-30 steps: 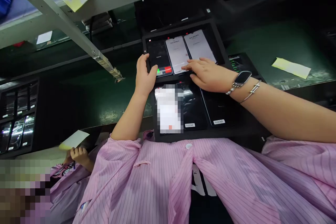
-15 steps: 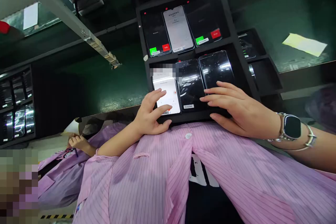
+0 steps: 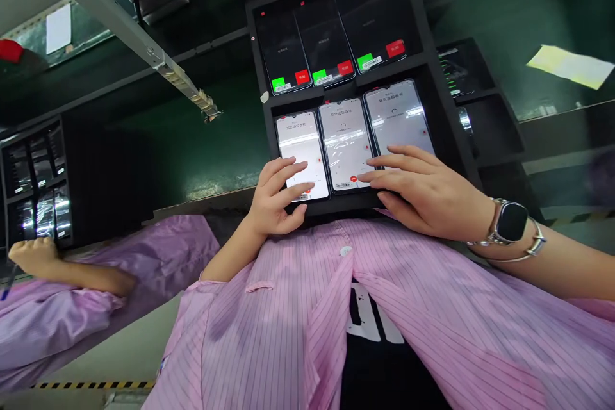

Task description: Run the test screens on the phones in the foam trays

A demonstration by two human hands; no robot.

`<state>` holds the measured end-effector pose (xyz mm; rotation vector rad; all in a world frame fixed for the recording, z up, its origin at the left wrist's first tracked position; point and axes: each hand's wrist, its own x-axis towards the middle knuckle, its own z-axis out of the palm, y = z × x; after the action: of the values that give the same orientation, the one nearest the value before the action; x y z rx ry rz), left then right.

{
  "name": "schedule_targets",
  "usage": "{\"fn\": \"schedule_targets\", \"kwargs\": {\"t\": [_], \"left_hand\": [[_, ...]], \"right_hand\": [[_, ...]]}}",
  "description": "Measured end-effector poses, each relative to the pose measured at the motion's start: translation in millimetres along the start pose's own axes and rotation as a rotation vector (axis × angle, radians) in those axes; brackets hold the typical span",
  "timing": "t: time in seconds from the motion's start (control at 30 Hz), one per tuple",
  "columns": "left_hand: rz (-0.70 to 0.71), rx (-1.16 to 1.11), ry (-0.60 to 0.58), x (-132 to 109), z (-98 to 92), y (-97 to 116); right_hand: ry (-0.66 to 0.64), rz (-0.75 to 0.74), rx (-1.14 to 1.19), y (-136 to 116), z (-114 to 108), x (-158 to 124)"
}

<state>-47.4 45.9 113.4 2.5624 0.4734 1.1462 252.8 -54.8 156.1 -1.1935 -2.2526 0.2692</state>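
Observation:
A black tray (image 3: 444, 115) holds two rows of three phones. The near row shows white lit screens: left phone (image 3: 298, 144), middle phone (image 3: 342, 138), right phone (image 3: 394, 116). The far row is dark with green and red buttons (image 3: 288, 82). My left hand (image 3: 277, 198) rests open with its fingertips on the lower part of the left phone. My right hand (image 3: 423, 192), wearing a watch and bracelet, lies flat and open, fingers touching the bottom of the middle and right phones.
A co-worker's fist and pink sleeve (image 3: 72, 275) reach in at the lower left. Another black tray of phones (image 3: 36, 192) stands at the left. A metal rail (image 3: 144, 45) slants overhead. A yellow paper slip (image 3: 569, 66) lies on the green bench at right.
My hands came from the far row to the near row. All three near screens now glow white, and the far middle phone went dark. The co-worker's arm stretched out leftward.

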Motion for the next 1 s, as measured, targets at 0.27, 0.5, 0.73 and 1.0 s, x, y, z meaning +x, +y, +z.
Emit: {"fn": "schedule_targets", "kwargs": {"t": [0.27,0.5,0.73,1.0], "left_hand": [[-0.073,-0.042,0.03,-1.9,-0.4,0.6],[-0.115,0.005,0.021,-8.6,0.7,-0.9],[-0.273,-0.088,-0.009,27.1,-26.0,-5.2],[-0.588,0.182,-0.075,80.5,-9.2,-88.5]], "right_hand": [[0.114,0.118,0.006,-3.8,-32.0,-12.4],[0.114,0.262,-0.107,8.3,-36.1,-38.0],[0.178,0.22,-0.143,29.8,-48.4,5.6],[-0.049,0.279,-0.177,106.8,-23.3,88.4]]}}
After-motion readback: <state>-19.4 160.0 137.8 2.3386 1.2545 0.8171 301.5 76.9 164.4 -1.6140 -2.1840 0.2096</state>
